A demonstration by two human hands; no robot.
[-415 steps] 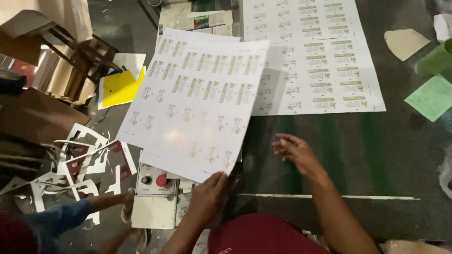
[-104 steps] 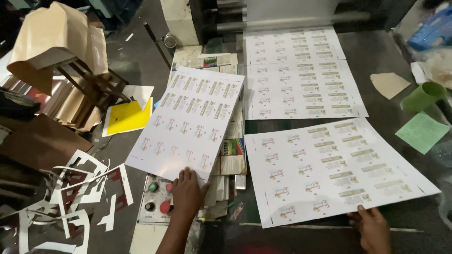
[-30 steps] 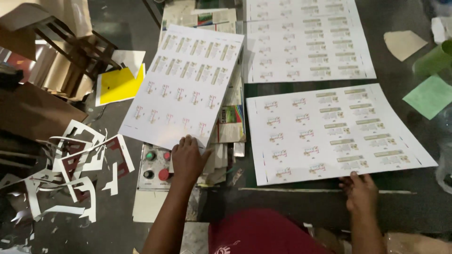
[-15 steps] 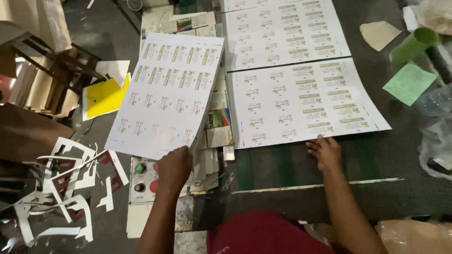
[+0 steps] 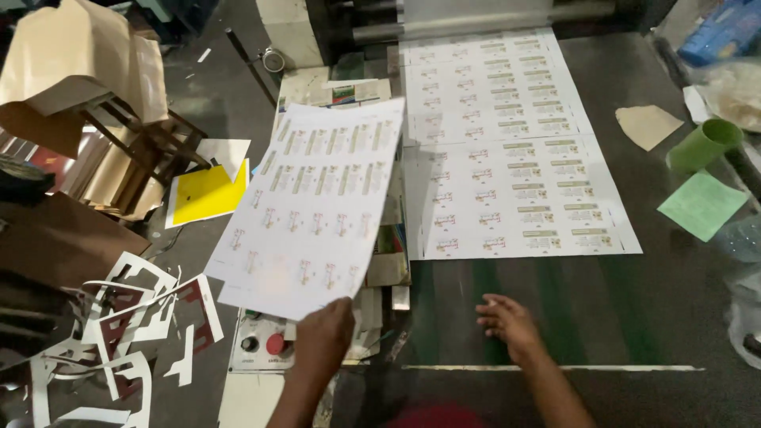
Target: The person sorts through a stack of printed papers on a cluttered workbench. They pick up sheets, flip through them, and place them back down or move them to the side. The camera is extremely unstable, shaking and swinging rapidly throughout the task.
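From the head view I see my left hand [image 5: 323, 337] pinching the near edge of a printed sheet [image 5: 311, 204] tilted above the side stack, while my right hand [image 5: 507, 321] hovers empty, fingers loosely spread, over the dark table [image 5: 571, 301] near the flat sheets [image 5: 519, 198].

Two bare forearms, left hand [image 5: 323, 339] and right hand [image 5: 507, 325] without gloves, rings or watch, no sleeves reaching the wrists, dark red garment just visible at the near edge between the arms
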